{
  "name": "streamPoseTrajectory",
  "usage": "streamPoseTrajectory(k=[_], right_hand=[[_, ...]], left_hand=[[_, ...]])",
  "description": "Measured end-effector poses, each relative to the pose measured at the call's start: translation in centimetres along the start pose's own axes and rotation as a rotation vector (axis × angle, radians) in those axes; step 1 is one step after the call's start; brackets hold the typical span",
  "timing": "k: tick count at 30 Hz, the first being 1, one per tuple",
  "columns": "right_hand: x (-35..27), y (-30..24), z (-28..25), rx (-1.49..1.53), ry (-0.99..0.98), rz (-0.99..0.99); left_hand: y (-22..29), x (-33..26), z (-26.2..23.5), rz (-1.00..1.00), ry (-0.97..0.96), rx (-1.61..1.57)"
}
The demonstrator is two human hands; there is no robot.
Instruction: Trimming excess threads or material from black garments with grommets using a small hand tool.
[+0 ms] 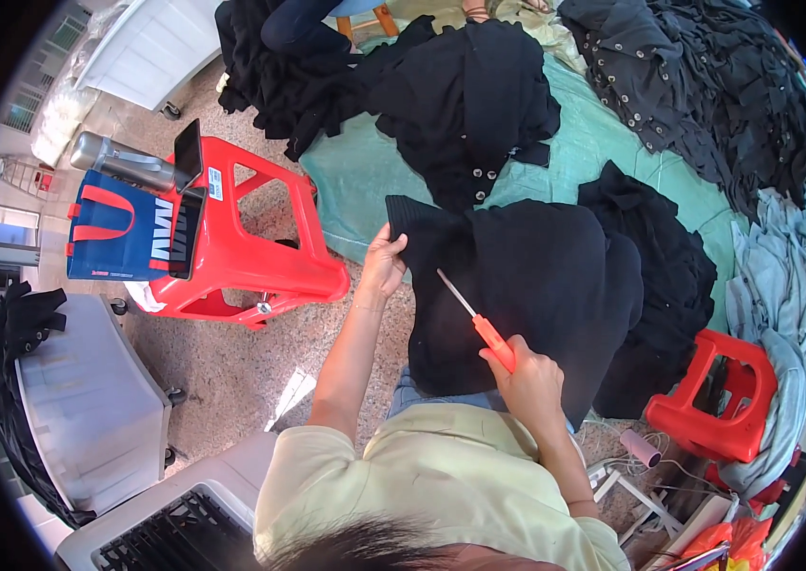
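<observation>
A black knit garment [546, 276] lies across my lap, its ribbed edge at the upper left. My left hand [384, 263] pinches that ribbed edge between thumb and fingers. In my right hand [533, 388] is an orange-handled tool [492, 343] with a slim metal shaft. The fingers are wrapped round its handle, and the shaft points up and left over the garment. Whether the tip touches the cloth I cannot tell.
Piles of black garments [469, 105] lie ahead on a green sheet [350, 171]. At left, a red stool [274, 262] bears a blue bag [117, 228] and a steel flask [122, 160]. Grey garments [784, 276] and another red stool [722, 395] are at right.
</observation>
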State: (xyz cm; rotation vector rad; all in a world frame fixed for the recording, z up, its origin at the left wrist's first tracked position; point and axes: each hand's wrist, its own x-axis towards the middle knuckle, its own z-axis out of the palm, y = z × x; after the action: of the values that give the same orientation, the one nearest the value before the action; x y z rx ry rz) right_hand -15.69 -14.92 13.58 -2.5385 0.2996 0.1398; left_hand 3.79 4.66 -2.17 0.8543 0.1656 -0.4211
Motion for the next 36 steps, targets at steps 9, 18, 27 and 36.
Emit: streamPoseTrajectory(k=[9, 18, 27, 36], right_hand=[[2.8, -0.3, -0.7, 0.007, 0.035, -0.046], [0.8, 1.2, 0.5, 0.111, 0.093, -0.004], [-0.8, 1.8, 0.7, 0.094, 0.072, 0.033], [-0.4, 0.6, -0.6, 0.095, 0.018, 0.056]], left_hand=[[1.3, 0.3, 2.9, 0.025, -0.089, -0.006], [-7.1, 1.6, -2.9, -0.298, 0.174, 0.046], [-4.9, -1.4, -3.0, -0.526, 0.025, 0.123], [1.0, -1.0, -1.0, -0.110, 0.022, 0.096]])
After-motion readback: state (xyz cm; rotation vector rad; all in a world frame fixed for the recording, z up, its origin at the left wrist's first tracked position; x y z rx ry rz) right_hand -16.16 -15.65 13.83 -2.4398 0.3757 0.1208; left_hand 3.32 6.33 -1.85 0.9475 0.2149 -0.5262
